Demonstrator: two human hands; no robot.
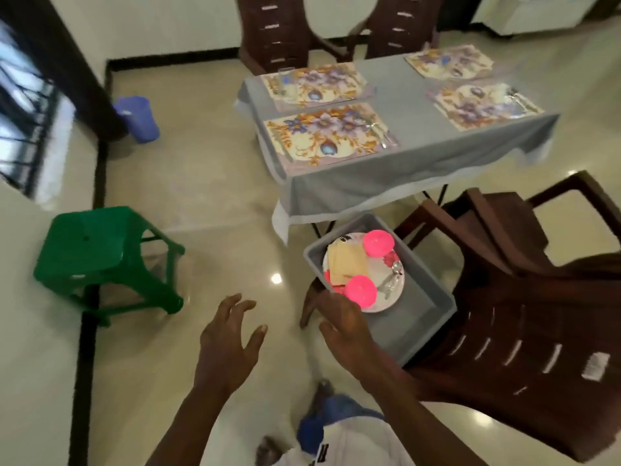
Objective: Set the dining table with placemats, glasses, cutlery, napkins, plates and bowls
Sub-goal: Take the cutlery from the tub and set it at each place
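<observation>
Left hand (pixel 232 341) open, fingers spread, empty. Right hand (pixel 342 326) nearer, open, fingers straight at near rim of grey bin (pixel 420 317). Plate (pixel 386 299) with pink bowls (pixel 361 290) just ahead, slightly right. Tabletop (pixel 396 95) with placemats (pixel 329 136) well beyond.

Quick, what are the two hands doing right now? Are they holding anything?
Left hand: open, fingers spread, holding nothing.
Right hand: at the grey tub by the plate; fingers hidden, cannot tell.
</observation>
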